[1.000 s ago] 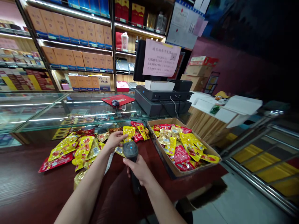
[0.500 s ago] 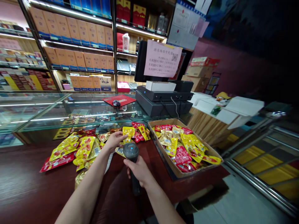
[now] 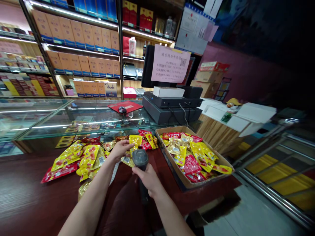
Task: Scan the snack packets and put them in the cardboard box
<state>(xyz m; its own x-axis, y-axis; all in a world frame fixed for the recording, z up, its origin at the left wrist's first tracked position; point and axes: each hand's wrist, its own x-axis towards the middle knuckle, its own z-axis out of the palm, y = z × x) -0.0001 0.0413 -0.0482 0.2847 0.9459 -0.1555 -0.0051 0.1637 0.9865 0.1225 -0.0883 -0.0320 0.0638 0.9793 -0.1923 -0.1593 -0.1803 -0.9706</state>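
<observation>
My right hand (image 3: 147, 178) is wrapped round the handle of a dark grey barcode scanner (image 3: 140, 158), whose head points away from me. Just beyond it, my left hand (image 3: 121, 149) pinches the left edge of a yellow snack packet (image 3: 135, 141). A gold packet (image 3: 128, 161) lies below the left fingers, close to the scanner's head. To the left of my left forearm spreads a loose pile of yellow, red and gold snack packets (image 3: 89, 156). On the right stands a shallow cardboard box (image 3: 169, 162) filled with similar packets.
Behind the packets is a glass display counter (image 3: 49, 123) with a mouse (image 3: 122, 109) on a red mat (image 3: 133, 105). A monitor with a pink notice (image 3: 169, 62) stands over a dark cash drawer (image 3: 169, 113). A metal railing (image 3: 270, 186) runs at the right.
The scanner and my right hand have shifted slightly to the right. My left hand stays at the yellow packet, almost unmoved.
</observation>
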